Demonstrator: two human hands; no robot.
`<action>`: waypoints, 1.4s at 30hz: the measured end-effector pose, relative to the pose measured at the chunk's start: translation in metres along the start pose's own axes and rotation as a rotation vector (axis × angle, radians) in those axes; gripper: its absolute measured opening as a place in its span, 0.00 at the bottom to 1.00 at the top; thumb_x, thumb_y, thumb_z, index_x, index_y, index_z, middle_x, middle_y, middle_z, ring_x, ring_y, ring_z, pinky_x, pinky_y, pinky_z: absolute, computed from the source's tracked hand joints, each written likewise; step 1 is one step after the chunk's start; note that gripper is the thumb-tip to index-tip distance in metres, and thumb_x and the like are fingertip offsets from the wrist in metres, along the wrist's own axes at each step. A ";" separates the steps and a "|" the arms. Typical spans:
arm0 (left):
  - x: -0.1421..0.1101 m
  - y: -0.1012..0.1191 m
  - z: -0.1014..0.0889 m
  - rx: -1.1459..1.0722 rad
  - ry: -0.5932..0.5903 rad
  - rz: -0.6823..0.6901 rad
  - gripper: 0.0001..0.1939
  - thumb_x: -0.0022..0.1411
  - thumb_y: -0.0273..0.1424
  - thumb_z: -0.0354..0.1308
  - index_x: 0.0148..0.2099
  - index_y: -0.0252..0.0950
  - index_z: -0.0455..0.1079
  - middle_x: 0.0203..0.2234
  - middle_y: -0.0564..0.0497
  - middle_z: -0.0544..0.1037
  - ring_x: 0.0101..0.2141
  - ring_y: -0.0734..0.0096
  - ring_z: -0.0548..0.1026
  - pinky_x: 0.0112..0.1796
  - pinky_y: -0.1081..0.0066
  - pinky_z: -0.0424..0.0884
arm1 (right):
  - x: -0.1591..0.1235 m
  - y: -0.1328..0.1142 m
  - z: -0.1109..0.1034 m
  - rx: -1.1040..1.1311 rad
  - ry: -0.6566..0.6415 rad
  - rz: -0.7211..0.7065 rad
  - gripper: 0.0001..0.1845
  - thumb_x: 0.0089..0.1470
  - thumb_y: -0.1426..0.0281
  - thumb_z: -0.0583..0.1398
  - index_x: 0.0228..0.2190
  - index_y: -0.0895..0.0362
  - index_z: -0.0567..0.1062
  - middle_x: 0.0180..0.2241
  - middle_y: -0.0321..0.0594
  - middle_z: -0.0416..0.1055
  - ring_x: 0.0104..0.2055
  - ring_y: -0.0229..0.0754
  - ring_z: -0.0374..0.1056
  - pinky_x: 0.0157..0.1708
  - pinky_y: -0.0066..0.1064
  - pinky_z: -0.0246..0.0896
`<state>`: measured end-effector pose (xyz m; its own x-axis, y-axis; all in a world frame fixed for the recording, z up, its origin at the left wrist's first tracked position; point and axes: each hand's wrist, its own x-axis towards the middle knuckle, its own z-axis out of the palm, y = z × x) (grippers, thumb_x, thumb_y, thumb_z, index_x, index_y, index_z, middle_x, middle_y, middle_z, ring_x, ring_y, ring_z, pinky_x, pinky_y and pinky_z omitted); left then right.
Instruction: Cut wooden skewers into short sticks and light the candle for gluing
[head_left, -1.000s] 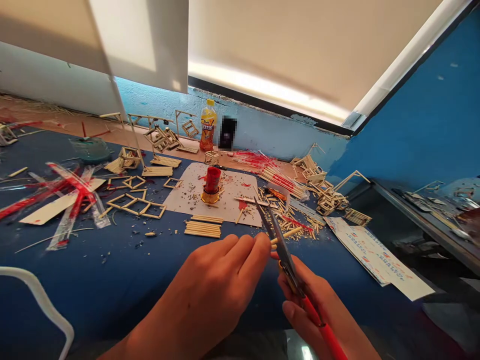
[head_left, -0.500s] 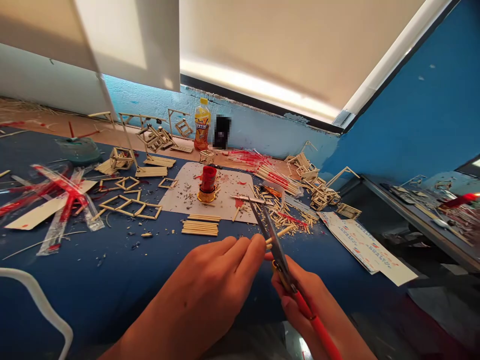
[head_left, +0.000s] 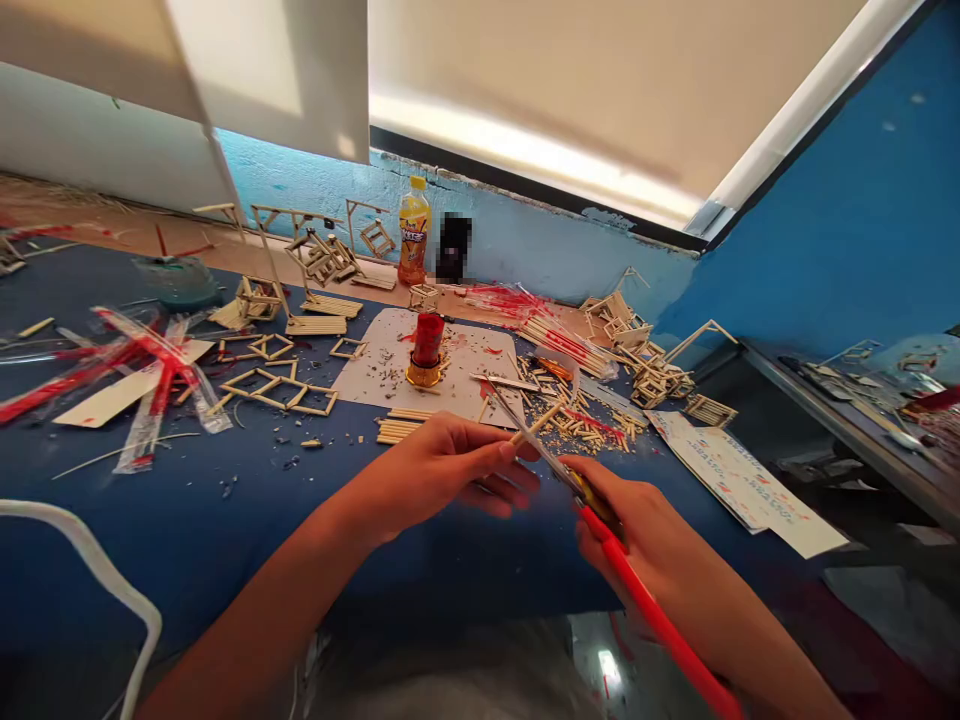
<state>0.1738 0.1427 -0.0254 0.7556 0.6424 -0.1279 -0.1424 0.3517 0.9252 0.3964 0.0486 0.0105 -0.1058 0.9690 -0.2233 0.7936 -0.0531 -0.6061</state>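
Observation:
Between the thumb and fingers of my left hand (head_left: 439, 465) is a thin wooden stick (head_left: 546, 422), pointing up and to the right. The other fingers of that hand are loosely spread. My right hand (head_left: 637, 515) grips a pair of scissors (head_left: 652, 605) with long metal blades and red handles. The blades lie across the stick, close together; whether they touch it I cannot tell. Just beyond my left hand a row of cut sticks (head_left: 397, 430) lies side by side, partly hidden by it. A red candle (head_left: 429, 340) stands in a gold holder on a pale board (head_left: 367, 375).
Stick frames (head_left: 277, 390) and red plastic wrappers (head_left: 150, 370) lie at left. Small stick models (head_left: 326, 258) stand near a drink bottle (head_left: 414, 235). Short stick pieces (head_left: 592, 430) are piled at right, beside printed cards (head_left: 742, 480). A white cable (head_left: 112, 570) curves at lower left.
The scissor blades, spread around the sticks before, are now nearly together. My left hand has shifted left and its fingers have loosened. The view has tilted slightly.

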 end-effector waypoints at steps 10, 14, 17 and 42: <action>0.008 -0.007 0.002 -0.099 -0.010 0.024 0.14 0.66 0.41 0.68 0.45 0.34 0.82 0.35 0.47 0.86 0.35 0.71 0.85 0.36 0.78 0.81 | 0.001 0.008 0.002 0.022 -0.026 0.008 0.03 0.62 0.71 0.54 0.39 0.51 0.66 0.27 0.28 0.64 0.28 0.38 0.54 0.27 0.31 0.53; 0.005 -0.008 0.007 -0.087 0.016 0.047 0.14 0.65 0.39 0.68 0.42 0.31 0.81 0.31 0.48 0.85 0.32 0.71 0.85 0.36 0.78 0.81 | 0.002 0.012 0.003 0.091 -0.080 -0.002 0.04 0.63 0.72 0.55 0.34 0.52 0.64 0.26 0.27 0.59 0.28 0.37 0.49 0.26 0.30 0.51; 0.002 -0.007 0.013 -0.069 0.048 0.074 0.11 0.69 0.36 0.64 0.40 0.31 0.79 0.29 0.51 0.84 0.30 0.74 0.84 0.36 0.79 0.80 | 0.002 0.011 0.002 0.139 -0.088 -0.009 0.03 0.65 0.69 0.55 0.36 0.52 0.65 0.28 0.28 0.60 0.28 0.37 0.50 0.27 0.29 0.52; -0.018 -0.027 0.049 1.762 0.605 0.826 0.18 0.66 0.13 0.43 0.55 0.21 0.66 0.29 0.48 0.77 0.26 0.66 0.80 0.24 0.70 0.75 | -0.022 0.011 0.020 0.198 0.012 0.065 0.24 0.67 0.57 0.57 0.61 0.47 0.66 0.50 0.41 0.74 0.47 0.48 0.71 0.49 0.39 0.68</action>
<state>0.1952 0.0883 -0.0306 0.5298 0.4998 0.6852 0.6589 -0.7512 0.0384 0.3954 0.0219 -0.0068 -0.0505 0.9647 -0.2586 0.6649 -0.1607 -0.7294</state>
